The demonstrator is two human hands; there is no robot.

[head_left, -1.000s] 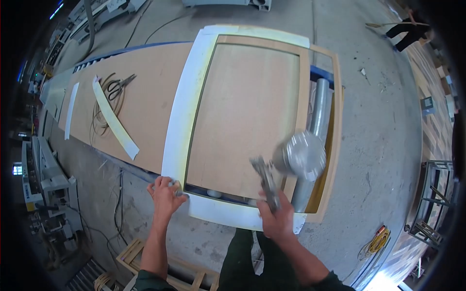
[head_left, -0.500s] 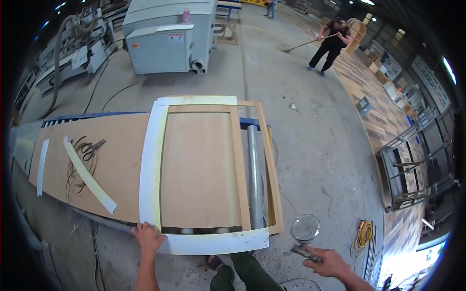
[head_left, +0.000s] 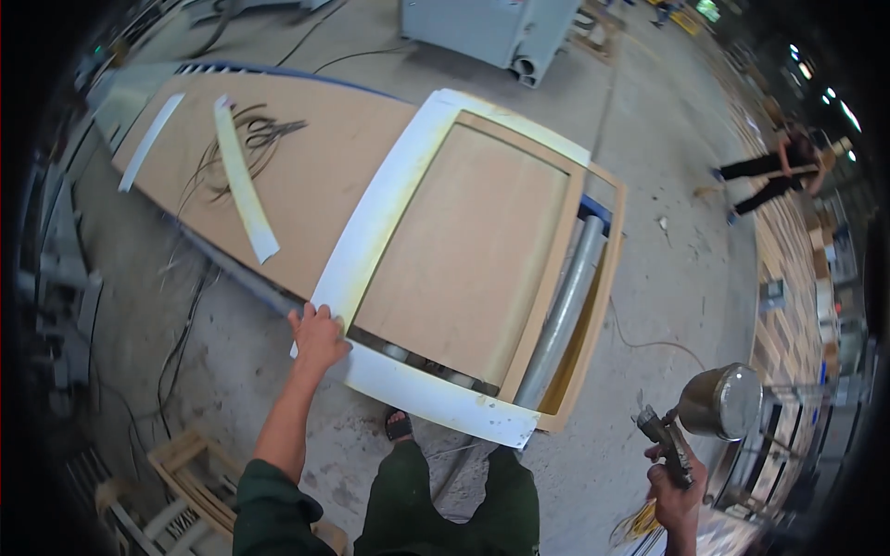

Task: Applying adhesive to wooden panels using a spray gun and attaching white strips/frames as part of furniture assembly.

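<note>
A wooden frame (head_left: 540, 357) with white strips (head_left: 378, 199) along its left, far and near sides lies in front of me, over a brown board. Yellowish staining runs along the strips' inner edges. My left hand (head_left: 322, 337) rests on the near left corner, its fingers spread over the white strip. Off to the right, my right hand (head_left: 681, 496) is wrapped round the handle of a spray gun (head_left: 669, 443) with a round metal cup (head_left: 718, 403). The gun is held apart from the frame, above the floor.
Scissors (head_left: 275, 130), coiled thin bands and a loose yellowed strip (head_left: 243, 185) lie on the brown board (head_left: 315, 130) at left. A grey machine (head_left: 482, 32) stands beyond. At far right is a person (head_left: 783, 171). A metal roller (head_left: 567, 301) shows inside the frame.
The view has turned and shifted, so the frame appears tilted. The spray gun has moved further right and been turned, its cup now facing me. My left hand stays on the corner.
</note>
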